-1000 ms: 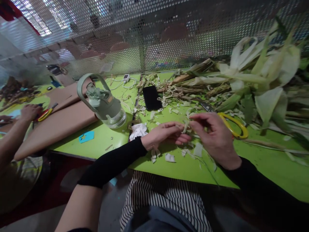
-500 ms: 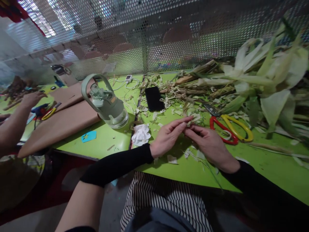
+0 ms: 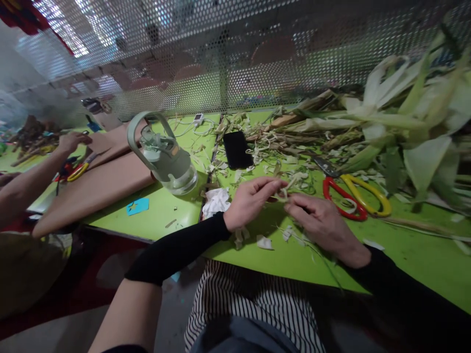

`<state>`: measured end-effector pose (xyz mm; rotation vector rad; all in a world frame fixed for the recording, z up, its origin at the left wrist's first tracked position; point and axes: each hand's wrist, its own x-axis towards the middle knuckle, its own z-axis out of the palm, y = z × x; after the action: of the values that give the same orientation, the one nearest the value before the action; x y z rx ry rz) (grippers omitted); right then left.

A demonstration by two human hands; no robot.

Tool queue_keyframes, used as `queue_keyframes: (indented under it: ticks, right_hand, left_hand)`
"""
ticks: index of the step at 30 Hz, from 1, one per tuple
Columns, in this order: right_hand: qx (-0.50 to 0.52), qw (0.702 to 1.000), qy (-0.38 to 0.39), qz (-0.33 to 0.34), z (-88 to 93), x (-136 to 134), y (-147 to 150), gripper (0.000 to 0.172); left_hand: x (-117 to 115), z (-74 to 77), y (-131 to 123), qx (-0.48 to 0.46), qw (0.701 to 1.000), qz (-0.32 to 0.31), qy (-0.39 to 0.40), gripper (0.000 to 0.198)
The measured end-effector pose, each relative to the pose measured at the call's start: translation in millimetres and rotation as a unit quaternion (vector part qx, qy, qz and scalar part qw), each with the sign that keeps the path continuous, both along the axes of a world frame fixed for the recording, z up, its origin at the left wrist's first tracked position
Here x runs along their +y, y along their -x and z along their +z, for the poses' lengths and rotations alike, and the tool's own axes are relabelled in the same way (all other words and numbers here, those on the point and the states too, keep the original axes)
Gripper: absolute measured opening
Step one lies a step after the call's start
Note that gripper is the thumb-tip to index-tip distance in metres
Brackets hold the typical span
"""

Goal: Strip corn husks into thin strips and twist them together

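Between my fingertips is a thin pale strip of corn husk (image 3: 285, 192). My left hand (image 3: 250, 202) pinches one side of it, thumb against fingers. Opposite, my right hand (image 3: 319, 219) grips the other side with its fingers curled in. Both hands hover low over the green table (image 3: 243, 250), a small gap between them. Just right of my right hand lie scissors (image 3: 344, 196) with one red and one yellow handle. Husk scraps (image 3: 264, 242) are scattered below and behind my hands.
A black phone (image 3: 237, 150) lies beyond my hands. Corn husks (image 3: 390, 117) are heaped at the back right. Left stand a water bottle (image 3: 165, 162) and crumpled tissue (image 3: 216, 202). Brown sheet material (image 3: 99, 186) and a co-worker's hand (image 3: 73, 141) are farther left. A perforated metal screen (image 3: 184, 73) borders the back.
My hands have drawn slightly apart, and the strip between them now shows more clearly. The co-worker's hand has moved right, over the brown material. The view has shifted slightly.
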<state>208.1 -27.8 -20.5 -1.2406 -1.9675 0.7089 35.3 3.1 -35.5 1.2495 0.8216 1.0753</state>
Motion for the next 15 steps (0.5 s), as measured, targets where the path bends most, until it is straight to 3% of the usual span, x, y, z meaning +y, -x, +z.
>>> queue_keyframes:
  ticks: [4,7,11,15]
  right_hand:
    - [-0.015,0.999,-0.035,-0.015,-0.9,0.4,-0.2,0.032]
    - [-0.013,0.998,-0.048,-0.024,-1.5,-0.4,0.8,0.033]
    - [-0.011,0.998,-0.051,-0.024,-1.7,-1.4,2.6,0.033]
    - [-0.014,0.999,-0.042,-0.02,0.5,-2.6,0.1,0.039]
  left_hand:
    - [-1.0,-1.7,-3.9,-0.044,0.996,-0.003,0.071,0.044]
    - [-2.4,-3.2,-6.8,-0.063,0.996,0.021,0.063,0.047]
    - [-4.0,-3.2,-7.2,-0.048,0.998,0.028,0.04,0.04]
    - [-4.9,3.1,-1.2,0.004,0.999,-0.005,0.047,0.029]
